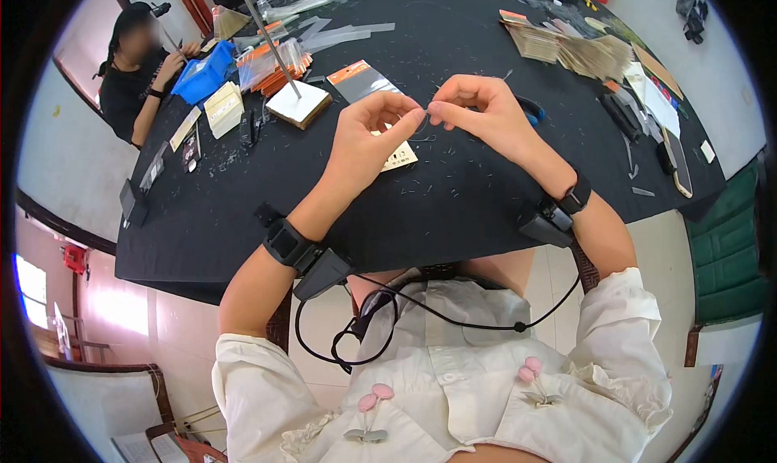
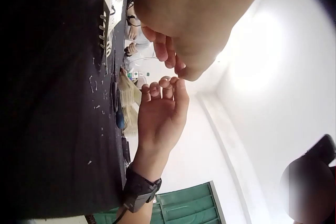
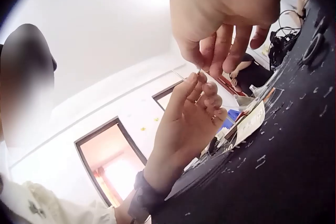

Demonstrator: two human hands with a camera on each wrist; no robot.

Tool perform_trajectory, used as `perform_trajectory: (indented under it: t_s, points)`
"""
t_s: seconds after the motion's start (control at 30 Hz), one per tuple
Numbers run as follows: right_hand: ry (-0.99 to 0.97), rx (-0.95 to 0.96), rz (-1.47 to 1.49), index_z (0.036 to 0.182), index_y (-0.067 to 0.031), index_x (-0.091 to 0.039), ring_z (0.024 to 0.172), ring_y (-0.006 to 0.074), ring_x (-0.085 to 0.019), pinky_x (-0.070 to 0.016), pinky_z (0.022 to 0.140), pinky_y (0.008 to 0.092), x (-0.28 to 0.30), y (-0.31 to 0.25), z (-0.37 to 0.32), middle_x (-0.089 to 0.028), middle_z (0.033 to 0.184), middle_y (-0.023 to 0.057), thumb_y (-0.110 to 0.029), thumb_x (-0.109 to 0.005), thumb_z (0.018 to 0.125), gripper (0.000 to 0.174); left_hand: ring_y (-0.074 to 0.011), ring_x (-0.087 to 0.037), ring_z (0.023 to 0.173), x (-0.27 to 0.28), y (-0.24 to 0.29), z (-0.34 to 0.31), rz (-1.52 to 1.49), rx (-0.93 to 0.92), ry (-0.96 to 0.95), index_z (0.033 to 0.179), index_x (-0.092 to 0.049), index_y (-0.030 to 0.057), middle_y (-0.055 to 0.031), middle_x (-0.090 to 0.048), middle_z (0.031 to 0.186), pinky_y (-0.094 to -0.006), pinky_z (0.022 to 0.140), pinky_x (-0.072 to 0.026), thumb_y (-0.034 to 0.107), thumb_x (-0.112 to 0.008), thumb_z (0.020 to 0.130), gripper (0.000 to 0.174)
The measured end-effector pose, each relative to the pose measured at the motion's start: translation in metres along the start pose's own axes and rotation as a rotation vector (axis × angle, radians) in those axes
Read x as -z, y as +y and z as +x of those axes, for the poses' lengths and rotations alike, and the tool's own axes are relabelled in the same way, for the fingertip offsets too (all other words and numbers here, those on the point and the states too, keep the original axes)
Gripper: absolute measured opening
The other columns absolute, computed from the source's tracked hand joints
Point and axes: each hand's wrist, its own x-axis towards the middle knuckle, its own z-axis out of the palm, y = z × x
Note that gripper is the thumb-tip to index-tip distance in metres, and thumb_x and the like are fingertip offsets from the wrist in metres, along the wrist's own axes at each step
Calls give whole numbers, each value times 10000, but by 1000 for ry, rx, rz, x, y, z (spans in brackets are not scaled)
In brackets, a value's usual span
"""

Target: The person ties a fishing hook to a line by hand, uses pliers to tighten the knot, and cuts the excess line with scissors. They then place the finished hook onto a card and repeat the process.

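Observation:
My left hand (image 1: 374, 135) and right hand (image 1: 490, 115) meet fingertip to fingertip above the black tablecloth. Each pinches between thumb and forefinger at a thin strand (image 1: 422, 125), part of which curves down by the left fingertips. The strand is too fine to make out its kind. Below the left hand lies a cream printed card (image 1: 399, 159), partly covered by that hand in the head view; the right wrist view shows the card (image 3: 249, 124) beyond the left fingers. A blue-handled tool (image 1: 530, 111) sits behind the right hand, half hidden.
A metal rod rises from a white-topped block (image 1: 299, 103) at the left. Around it are orange-topped packets (image 1: 271, 66), a blue bin (image 1: 204, 73) and card stacks (image 1: 224, 107). Cardboard pieces (image 1: 566, 46) and a phone (image 1: 678, 163) lie right. Small clippings dot the cloth. Another person sits far left.

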Motion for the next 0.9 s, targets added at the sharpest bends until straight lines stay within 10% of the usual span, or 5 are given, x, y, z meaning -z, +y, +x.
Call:
perform_trajectory:
  t_s: [0.9]
  points:
    - [65,23,-129,852,-4,-613,632,79,-571,-461,593,214,-7,-1,-5,-623,754,35,-130,-605,870,128,-38,-545,688,-7,-3,1,-60,-14,80,907,-666,23,1,-635,752,-189,614,-394,168,-642,837,163]
